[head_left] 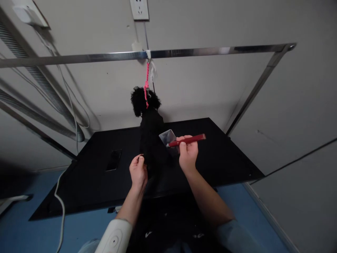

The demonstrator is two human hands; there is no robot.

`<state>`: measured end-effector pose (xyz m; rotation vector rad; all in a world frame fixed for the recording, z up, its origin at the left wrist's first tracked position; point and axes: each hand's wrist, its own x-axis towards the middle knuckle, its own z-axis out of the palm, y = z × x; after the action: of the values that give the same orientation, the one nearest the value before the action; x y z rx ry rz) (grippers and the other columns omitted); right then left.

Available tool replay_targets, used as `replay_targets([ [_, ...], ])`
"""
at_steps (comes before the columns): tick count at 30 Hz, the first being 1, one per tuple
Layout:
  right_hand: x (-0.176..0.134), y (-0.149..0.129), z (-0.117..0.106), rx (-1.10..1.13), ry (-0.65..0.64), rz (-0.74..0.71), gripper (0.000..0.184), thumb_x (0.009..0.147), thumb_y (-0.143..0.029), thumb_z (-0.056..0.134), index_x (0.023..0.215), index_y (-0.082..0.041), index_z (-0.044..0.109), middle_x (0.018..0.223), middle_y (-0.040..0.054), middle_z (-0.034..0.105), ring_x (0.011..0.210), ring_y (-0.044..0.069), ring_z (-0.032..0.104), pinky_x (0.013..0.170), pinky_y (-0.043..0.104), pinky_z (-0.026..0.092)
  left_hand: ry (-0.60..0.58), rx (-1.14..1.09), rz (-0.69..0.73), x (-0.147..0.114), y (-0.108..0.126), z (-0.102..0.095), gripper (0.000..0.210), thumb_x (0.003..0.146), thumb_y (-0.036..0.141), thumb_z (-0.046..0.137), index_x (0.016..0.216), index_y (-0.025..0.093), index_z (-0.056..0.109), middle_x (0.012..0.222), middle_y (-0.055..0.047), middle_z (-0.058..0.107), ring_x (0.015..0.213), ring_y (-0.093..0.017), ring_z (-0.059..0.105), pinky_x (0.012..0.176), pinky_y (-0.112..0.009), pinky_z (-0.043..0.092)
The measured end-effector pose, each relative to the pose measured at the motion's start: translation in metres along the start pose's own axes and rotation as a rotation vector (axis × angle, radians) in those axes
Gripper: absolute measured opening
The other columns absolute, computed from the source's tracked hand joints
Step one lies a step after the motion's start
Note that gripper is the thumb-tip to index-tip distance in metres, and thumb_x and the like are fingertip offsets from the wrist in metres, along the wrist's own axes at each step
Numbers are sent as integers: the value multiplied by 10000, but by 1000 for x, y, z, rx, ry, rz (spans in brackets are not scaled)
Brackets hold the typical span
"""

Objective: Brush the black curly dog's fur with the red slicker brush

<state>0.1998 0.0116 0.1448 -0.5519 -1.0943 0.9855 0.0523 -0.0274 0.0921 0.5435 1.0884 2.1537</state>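
A black, curly-haired dog [150,135] is upright on a black table [210,158], its back toward me and its head by the wall. A pink braided lead [146,84] runs from its neck up to a metal bar. My left hand [138,172] is closed in a pinch at the dog's lower left side, apparently on its dark fur; the fingertips partly hide the spot. In my right hand [189,154] is a slicker brush [188,140] with a red handle and a pale square head. The brush head is close to the dog's right side; contact is unclear.
The metal bar [105,57] crosses above the table, with a post [252,95] at the right. A dark phone-like slab [113,160] lies left of the dog. Ribbed hoses [50,88] and cables hang at the left wall. A white cord [62,207] drops past the table's left edge.
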Motion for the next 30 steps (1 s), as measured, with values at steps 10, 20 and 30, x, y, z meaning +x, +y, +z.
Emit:
replay_targets([
  [10,3,-4,1,-53,-19,-67,115,813,-217,512,927,-202,520,886,29,628,826,142,612,793,323,497,-15,-43,-75,2,7,-1,289,614,335,747,795,147,623,673,13,596,570,-75,540,553,-190,408],
  [20,0,-8,3,-131,-156,-44,132,803,-198,519,934,-208,534,878,29,641,800,153,625,779,338,509,-10,-71,-135,4,10,1,285,610,327,752,784,153,607,661,25,586,564,-74,545,561,-192,423],
  [30,-11,3,0,-108,-232,95,165,795,-230,534,958,-207,519,833,23,653,719,147,632,722,327,525,-12,-47,-165,5,11,7,335,575,349,770,786,142,613,638,25,563,509,-60,502,481,-176,385],
])
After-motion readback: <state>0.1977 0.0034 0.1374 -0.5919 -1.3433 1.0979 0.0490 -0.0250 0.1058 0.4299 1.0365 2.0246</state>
